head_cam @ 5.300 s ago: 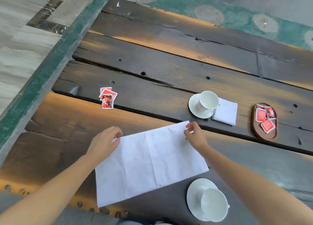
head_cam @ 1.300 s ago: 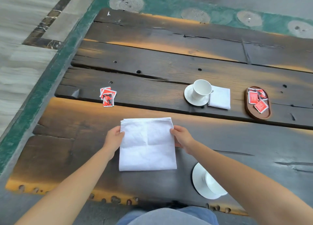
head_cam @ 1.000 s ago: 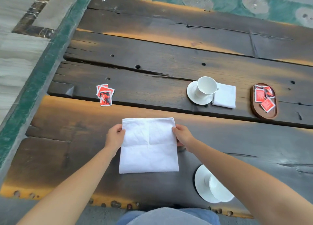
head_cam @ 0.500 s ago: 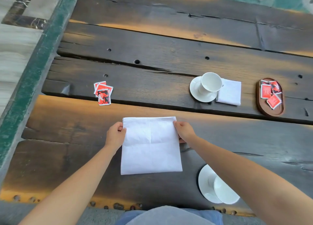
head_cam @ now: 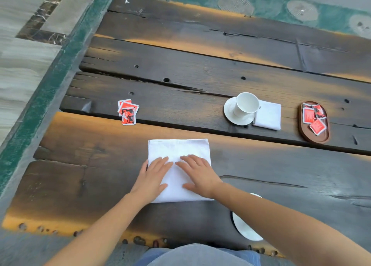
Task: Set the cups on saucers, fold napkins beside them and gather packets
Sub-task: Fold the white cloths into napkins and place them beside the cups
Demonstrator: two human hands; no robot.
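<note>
Hands, left (head_cam: 151, 180) and right (head_cam: 197, 174), flat on one napkin (head_cam: 178, 148) (no grip, fingers spread); two saucers, one cup visible

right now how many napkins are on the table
2. One folded napkin lies beside the far cup; the other napkin lies flat under both hands near the front edge.

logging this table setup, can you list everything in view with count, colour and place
table: one, dark plank wood, fills the view
cup: one, white, on the far saucer
far saucer: one, white, right of centre
small napkin: one, white, folded, against that saucer's right side
tray: one, brown oval, far right
tray packets: about four, red
loose packets: small pile, red, left of centre
large napkin: one, white, folded, near edge
near saucer: one, white, mostly behind the right forearm
hands: left and right, flat on the large napkin
</note>
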